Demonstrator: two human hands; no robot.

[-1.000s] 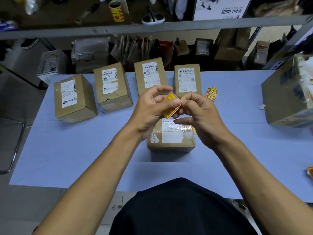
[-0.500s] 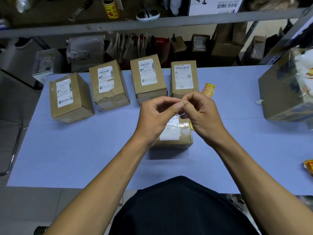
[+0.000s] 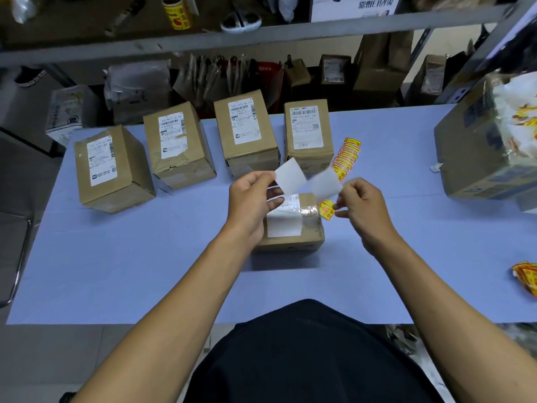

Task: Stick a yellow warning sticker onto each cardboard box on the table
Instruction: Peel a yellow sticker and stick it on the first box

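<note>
Left hand (image 3: 251,199): pinches white backing paper (image 3: 290,175).
Right hand (image 3: 361,206): pinches blurred pale sticker (image 3: 325,183).
Hands: apart, above nearest cardboard box (image 3: 290,228) on table (image 3: 116,257).

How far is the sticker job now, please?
Done: none of the five small boxes clearly shows a yellow sticker on its top. In hand: the left hand pinches a white piece and the right hand a paler one, apparently sticker and backing just separated, above the near box. Left: this box and the four boxes in the back row.
</note>
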